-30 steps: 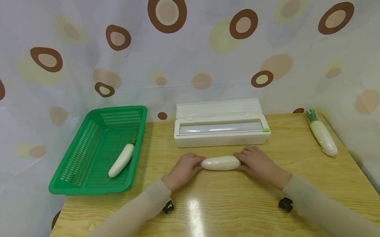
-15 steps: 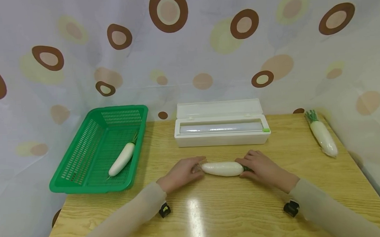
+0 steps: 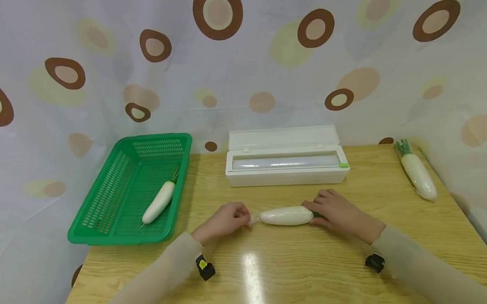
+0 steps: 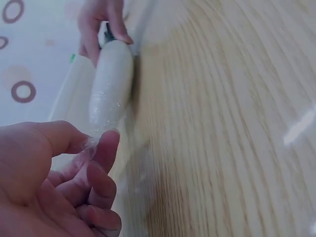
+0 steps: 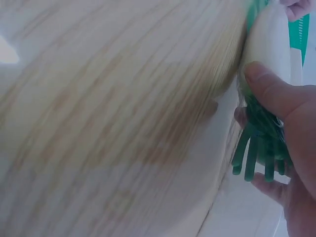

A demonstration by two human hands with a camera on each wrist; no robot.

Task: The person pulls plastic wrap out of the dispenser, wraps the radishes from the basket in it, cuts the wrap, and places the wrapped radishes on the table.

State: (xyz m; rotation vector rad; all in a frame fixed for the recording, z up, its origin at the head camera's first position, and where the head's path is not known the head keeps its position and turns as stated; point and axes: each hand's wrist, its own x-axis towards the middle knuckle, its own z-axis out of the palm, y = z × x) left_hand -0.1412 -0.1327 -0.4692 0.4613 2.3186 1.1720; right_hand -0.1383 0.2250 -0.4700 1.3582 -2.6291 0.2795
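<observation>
A white daikon (image 3: 287, 216) in shiny plastic wrap lies crosswise in front of me, its tapered end to the left. My left hand (image 3: 224, 221) pinches the twisted tail of plastic wrap (image 4: 90, 144) past that end, thumb against forefinger. At the leafy end, my right hand (image 3: 342, 215) grips the daikon, with the thumb (image 5: 269, 86) laid along its side. Cut green stems (image 5: 261, 148) stick out beneath the right palm. Behind the daikon stands a white wrap dispenser (image 3: 287, 177), lid up, with a roll of film (image 3: 285, 162) inside.
On the left is a green basket (image 3: 76, 227) holding a bare daikon (image 3: 159, 203). Another wrapped daikon (image 3: 419, 176) lies at the far right of the wooden table (image 3: 314, 271). A patterned curtain (image 3: 223, 66) hangs behind and along both sides.
Both hands drew the daikon slightly nearer. The left hand moved left off the tapered end, and the wrap there is now stretched into a twisted tail. The right hand stays at the stems.
</observation>
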